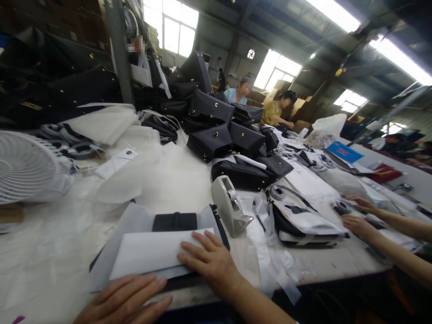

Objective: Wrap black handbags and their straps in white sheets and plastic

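My right hand (207,261) lies flat, fingers spread, on the right end of a folded white paper wrap (148,254) that covers a black bag (174,221) on the table. My left hand (126,301) rests open and flat at the table's near edge, just below the wrap. The bag's black top sticks out above the white fold, and a black strap (220,227) runs along its right side. A grey tape dispenser (230,204) stands just right of the bag.
A white fan (23,166) is at the left. Piled black bags (219,130) and white wrapping sheets fill the table's middle. A co-worker's two hands (359,216) work on a wrapped bag (303,220) at the right. More people sit farther back.
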A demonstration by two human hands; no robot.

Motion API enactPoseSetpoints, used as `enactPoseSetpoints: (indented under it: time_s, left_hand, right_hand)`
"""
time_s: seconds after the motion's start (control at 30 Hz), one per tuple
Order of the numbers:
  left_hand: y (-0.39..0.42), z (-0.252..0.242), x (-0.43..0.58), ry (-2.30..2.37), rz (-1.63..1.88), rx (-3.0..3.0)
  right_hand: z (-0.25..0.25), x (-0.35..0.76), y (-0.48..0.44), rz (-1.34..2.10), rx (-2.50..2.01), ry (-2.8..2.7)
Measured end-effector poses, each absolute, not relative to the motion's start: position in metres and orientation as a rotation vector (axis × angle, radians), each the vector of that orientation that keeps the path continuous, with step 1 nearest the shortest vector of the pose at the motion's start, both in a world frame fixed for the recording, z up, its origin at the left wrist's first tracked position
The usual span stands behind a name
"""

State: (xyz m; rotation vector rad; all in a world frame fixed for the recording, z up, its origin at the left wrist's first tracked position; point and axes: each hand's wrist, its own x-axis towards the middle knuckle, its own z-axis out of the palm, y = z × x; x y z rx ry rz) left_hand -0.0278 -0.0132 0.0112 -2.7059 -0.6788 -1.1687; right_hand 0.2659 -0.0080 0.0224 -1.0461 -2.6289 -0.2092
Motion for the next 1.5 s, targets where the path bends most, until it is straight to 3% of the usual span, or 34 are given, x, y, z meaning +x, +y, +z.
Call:
enactPoseSetpoints:
  time_s: [0.07,0.23,0.6,0.8,1.17,1.5]
  left_hand:
    - [-0.001,0.024,-0.02,-0.849,-1.016,-2.639]
    - [0.025,0.015,-0.027,-0.667,-0.56,-2.725]
    - [0.005,0.004,-0.012,-0.809,-0.664,-2.711]
    - [0.014,0.023,0.002,-0.946,-0.627,-2.928]
    - [-0.003,0.001,-0.007,-0.86,-0.678,-2.759]
    - [0.007,-0.016,-0.005,-0.723,-0.636,-2.66]
  right_hand:
    - [0.021,0.266,-0.008,-0.204,-1.044,-2.622]
    - [0.02,0.268,-0.012,-0.188,-1.036,-2.601]
    - [0.04,0.273,-0.014,0.192,-1.093,-2.735]
    - [0.044,0.266,-0.018,0.125,-1.113,-2.695]
    - [0.015,0.271,-0.023,-0.127,-1.076,-2.66]
    - [0.018,0.273,-0.02,-0.107,-1.092,-2.747]
